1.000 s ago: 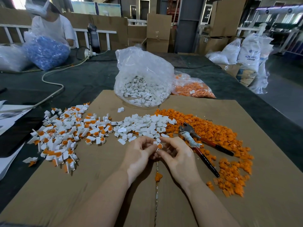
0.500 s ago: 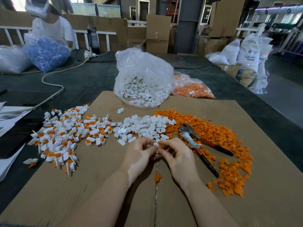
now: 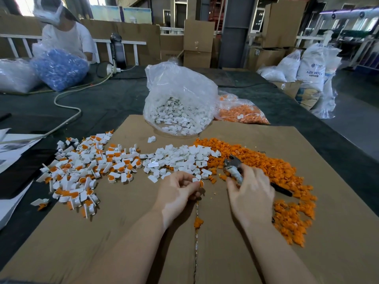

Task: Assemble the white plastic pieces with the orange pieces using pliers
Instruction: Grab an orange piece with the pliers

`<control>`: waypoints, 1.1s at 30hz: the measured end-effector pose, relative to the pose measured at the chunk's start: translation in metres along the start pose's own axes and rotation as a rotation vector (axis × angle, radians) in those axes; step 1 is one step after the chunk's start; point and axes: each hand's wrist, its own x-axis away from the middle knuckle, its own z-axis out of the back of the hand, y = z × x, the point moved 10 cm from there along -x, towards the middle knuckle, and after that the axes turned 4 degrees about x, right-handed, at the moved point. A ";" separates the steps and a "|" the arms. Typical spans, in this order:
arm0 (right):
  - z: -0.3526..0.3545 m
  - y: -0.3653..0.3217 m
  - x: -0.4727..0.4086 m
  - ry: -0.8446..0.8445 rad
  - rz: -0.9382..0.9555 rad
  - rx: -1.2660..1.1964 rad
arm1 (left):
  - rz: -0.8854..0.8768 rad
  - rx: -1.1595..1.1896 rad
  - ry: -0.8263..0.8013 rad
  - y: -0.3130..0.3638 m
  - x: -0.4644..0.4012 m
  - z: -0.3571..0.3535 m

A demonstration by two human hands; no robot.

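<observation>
My left hand (image 3: pixel 178 188) pinches a white piece with an orange piece (image 3: pixel 200 183) set in it, low over the cardboard sheet (image 3: pixel 123 232). My right hand (image 3: pixel 251 191) lies over the pliers (image 3: pixel 232 166), fingers curling round the wrapped handle; the jaws point away from me and a black handle tip (image 3: pixel 284 191) sticks out to the right. A heap of loose white pieces (image 3: pixel 180 158) lies just beyond my hands. Loose orange pieces (image 3: pixel 272 171) spread to the right. Joined white-and-orange pieces (image 3: pixel 82 171) are piled at the left.
A clear bag of white pieces (image 3: pixel 178 105) stands at the sheet's far edge, a bag of orange pieces (image 3: pixel 242 111) beside it. A cable (image 3: pixel 67 107) crosses the dark table at left. Another person (image 3: pixel 65 37) sits far left behind a bag of blue pieces (image 3: pixel 59 68). Papers (image 3: pixel 12 144) lie at left.
My right hand has left the piece and moved right onto the pliers. My left hand stays in place and now holds the white-and-orange piece alone.
</observation>
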 end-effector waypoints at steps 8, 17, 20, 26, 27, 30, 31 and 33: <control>-0.009 0.047 -0.010 -0.320 -0.170 0.464 | 0.029 0.064 0.037 -0.004 -0.004 0.004; 0.003 0.003 -0.015 -0.303 0.027 0.157 | 0.118 0.285 0.043 -0.008 -0.005 0.004; -0.009 -0.018 -0.003 -0.517 0.036 -0.100 | 0.135 0.356 0.057 -0.007 -0.007 0.003; -0.019 -0.039 0.020 -0.814 -0.001 -0.389 | 0.174 0.412 0.097 -0.008 -0.010 0.008; -0.019 -0.039 0.022 -0.839 -0.010 -0.404 | 0.176 0.398 0.108 -0.008 -0.010 0.009; -0.019 -0.040 0.024 -0.891 -0.041 -0.467 | 0.186 0.354 0.137 -0.009 -0.012 0.012; -0.020 -0.041 0.025 -0.906 -0.048 -0.488 | 0.191 0.350 0.144 -0.010 -0.013 0.013; -0.021 -0.041 0.026 -0.921 -0.036 -0.485 | 0.200 0.352 0.154 -0.011 -0.012 0.013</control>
